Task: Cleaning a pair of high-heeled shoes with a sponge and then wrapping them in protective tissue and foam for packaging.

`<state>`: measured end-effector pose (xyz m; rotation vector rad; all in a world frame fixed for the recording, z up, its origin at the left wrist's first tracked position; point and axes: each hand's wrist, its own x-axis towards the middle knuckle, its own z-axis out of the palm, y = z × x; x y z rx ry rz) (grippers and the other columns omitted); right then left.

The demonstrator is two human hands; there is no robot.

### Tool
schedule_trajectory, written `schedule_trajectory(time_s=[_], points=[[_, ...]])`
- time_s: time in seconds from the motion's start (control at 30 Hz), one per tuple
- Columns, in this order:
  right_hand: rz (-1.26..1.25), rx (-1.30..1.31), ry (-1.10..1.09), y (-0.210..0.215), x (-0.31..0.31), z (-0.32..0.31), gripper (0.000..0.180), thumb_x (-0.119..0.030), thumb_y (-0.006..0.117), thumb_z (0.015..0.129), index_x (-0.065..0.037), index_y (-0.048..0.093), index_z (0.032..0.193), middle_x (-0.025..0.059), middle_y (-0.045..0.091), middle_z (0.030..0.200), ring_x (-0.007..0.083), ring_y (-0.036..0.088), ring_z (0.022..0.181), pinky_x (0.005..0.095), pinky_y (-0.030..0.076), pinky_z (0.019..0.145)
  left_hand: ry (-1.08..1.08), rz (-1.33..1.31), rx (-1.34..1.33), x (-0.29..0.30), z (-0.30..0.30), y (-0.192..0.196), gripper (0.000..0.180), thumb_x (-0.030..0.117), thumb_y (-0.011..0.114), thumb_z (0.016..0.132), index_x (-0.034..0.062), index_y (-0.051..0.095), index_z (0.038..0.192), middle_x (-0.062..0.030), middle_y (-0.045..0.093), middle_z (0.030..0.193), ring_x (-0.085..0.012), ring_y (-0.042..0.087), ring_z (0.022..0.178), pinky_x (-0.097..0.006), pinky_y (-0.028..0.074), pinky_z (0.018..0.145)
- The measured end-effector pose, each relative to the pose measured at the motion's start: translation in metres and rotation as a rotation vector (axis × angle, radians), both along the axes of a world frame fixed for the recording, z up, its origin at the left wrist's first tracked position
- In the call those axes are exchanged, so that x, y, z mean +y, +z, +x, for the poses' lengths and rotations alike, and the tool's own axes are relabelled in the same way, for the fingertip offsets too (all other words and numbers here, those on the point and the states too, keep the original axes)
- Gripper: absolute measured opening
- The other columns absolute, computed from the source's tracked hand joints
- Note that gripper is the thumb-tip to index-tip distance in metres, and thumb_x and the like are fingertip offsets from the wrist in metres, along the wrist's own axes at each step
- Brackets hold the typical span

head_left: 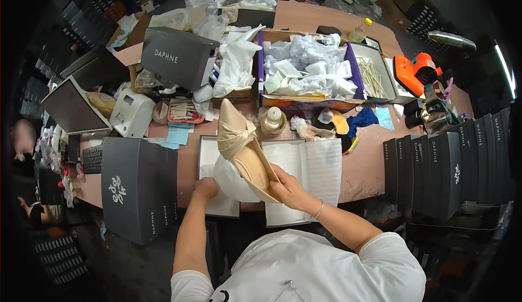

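Beige pointed shoe [242, 150] with knotted bow held above an open white shoebox [304, 177] on the desk [364, 166], right hand [288, 189] fingers closed around its heel end, left hand [205, 187] gripping white tissue paper [231, 181] beneath it, dark grey box lid [138, 188] just left

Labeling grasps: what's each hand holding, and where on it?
Right hand grips the beige pointed shoe at its heel end. Left hand holds white wrapping paper by its edge.

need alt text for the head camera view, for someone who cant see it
Seen from above, a person's right hand holds a beige pointed shoe with a knotted front, while the left hand grips white wrapping paper under it, over an open shoe box. The pink table is cluttered with dark shoe boxes and a box of crumpled tissue.
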<state>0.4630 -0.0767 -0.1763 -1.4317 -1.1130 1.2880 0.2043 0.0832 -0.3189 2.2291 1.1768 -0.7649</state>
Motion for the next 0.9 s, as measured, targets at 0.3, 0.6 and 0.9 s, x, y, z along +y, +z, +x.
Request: schedule_trajectory(time_s=[0.3, 0.6, 0.9], points=[[0.014, 0.056, -0.061, -0.013, -0.042, -0.003, 0.053, -0.011, 0.041, 0.085, -0.007, 0.041, 0.138, 0.0171, 0.06, 0.111, 0.0239, 0.059, 0.103, 0.0327, 0.044, 0.091, 0.732, -0.45, -0.958, -0.084, 0.013, 0.104, 0.04, 0.034, 0.051, 0.097, -0.0036, 0.063, 0.107, -0.0132, 0.068, 0.093, -0.0225, 0.065, 0.08, -0.031, 0.051, 0.071], [0.698, -0.439, 0.307, -0.007, -0.058, 0.016, 0.056, -0.006, 0.056, 0.075, -0.01, 0.048, 0.131, 0.0118, 0.057, 0.115, 0.0276, 0.05, 0.116, 0.0412, 0.033, 0.102, 1.387, -1.849, -1.181, -0.2, 0.094, 0.126, 0.056, 0.049, 0.04, 0.096, 0.0068, 0.047, 0.132, -0.0166, 0.055, 0.128, -0.0414, 0.049, 0.12, -0.058, 0.033, 0.106], [0.731, -0.515, 0.437, -0.009, -0.051, 0.022, 0.062, -0.014, 0.057, 0.08, -0.008, 0.039, 0.139, 0.0127, 0.044, 0.138, 0.0336, 0.035, 0.133, 0.0517, 0.023, 0.11, 1.884, -1.743, -1.448, -0.211, 0.089, 0.144, 0.056, 0.048, 0.039, 0.096, 0.0042, 0.049, 0.129, -0.0226, 0.054, 0.127, -0.0439, 0.046, 0.122, -0.058, 0.033, 0.106]])
